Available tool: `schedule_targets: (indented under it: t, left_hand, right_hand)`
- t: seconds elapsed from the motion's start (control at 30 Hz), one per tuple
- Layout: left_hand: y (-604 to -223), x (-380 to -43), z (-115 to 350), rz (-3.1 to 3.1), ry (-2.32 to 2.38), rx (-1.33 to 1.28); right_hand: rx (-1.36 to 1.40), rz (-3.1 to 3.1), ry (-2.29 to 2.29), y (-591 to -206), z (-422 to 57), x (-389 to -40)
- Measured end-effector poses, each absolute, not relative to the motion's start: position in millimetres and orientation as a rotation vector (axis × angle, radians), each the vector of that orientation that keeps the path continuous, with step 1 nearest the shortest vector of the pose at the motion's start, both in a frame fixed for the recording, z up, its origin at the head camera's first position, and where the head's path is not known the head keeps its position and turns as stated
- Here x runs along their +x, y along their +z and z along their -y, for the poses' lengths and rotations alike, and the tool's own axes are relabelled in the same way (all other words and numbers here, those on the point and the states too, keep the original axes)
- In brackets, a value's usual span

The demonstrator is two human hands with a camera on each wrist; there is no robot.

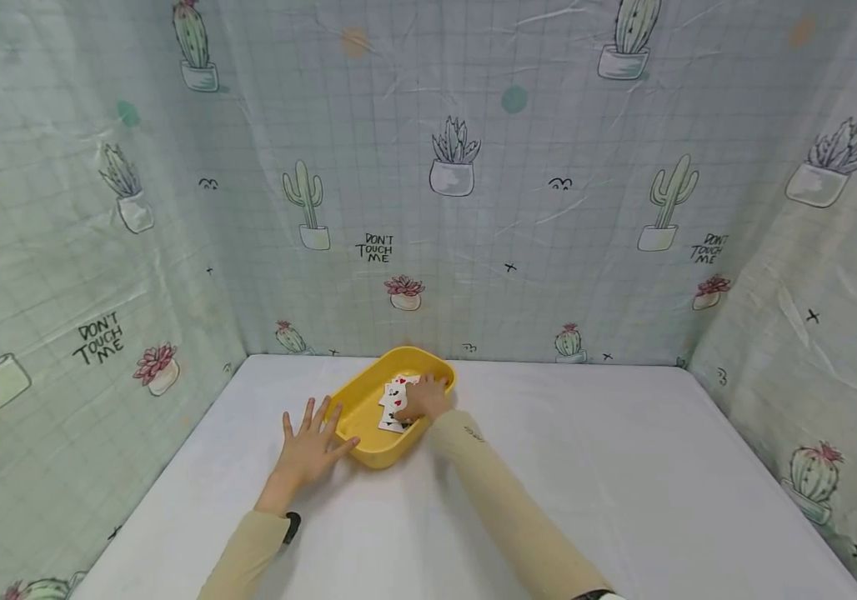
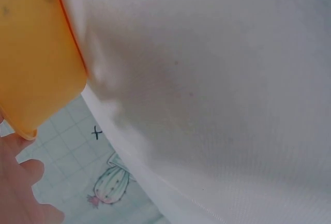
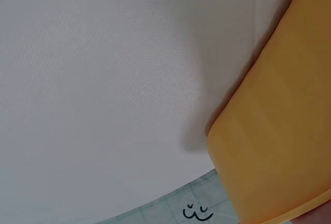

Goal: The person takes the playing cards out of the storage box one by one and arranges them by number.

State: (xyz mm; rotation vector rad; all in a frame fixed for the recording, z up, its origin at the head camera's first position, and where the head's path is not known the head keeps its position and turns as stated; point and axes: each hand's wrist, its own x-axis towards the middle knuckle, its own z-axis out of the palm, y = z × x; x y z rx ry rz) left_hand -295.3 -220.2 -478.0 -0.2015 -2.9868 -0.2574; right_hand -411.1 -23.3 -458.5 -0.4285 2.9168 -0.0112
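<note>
A yellow plastic bin (image 1: 357, 406) stands on the white table, with several playing cards (image 1: 393, 398) lying overlapped inside it. Hearts and dark suit marks show on their faces. My right hand (image 1: 426, 397) reaches over the near right rim into the bin, thumb and fingers spread apart over the cards and covering part of them. At the bin's left end, my left hand (image 1: 310, 450) has its fingers spread, the fingertips right at the rim. In the left wrist view, fingers (image 2: 33, 171) of that hand show beside the bin's rim.
The white tabletop (image 1: 586, 467) extends around the bin. Behind it hangs a pale curtain (image 1: 511, 208) printed with potted cacti, and similar cloth encloses both sides. The bin sits near the table's back edge.
</note>
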Motion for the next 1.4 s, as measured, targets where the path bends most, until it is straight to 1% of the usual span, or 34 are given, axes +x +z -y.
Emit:
schedule_targets:
  t: [0.43, 0.8, 1.1, 1.4]
  left_hand:
    - [-477, -295, 220, 2.98, -0.284, -0.195]
    - [-479, -296, 220, 2.971, -0.279, -0.2]
    - [-477, -295, 221, 2.981, -0.294, -0.217]
    - [-475, -296, 221, 2.997, -0.275, -0.223]
  right_hand:
    - [-0.495, -2.949, -0.065, -460, 21, -414]
    - [-0.635, -3.011, -0.048, -455, 19, -419]
    - [-0.734, -3.014, -0.087, -433, 4, -412]
    - [-0.799, -3.013, -0.092, -421, -13, -404]
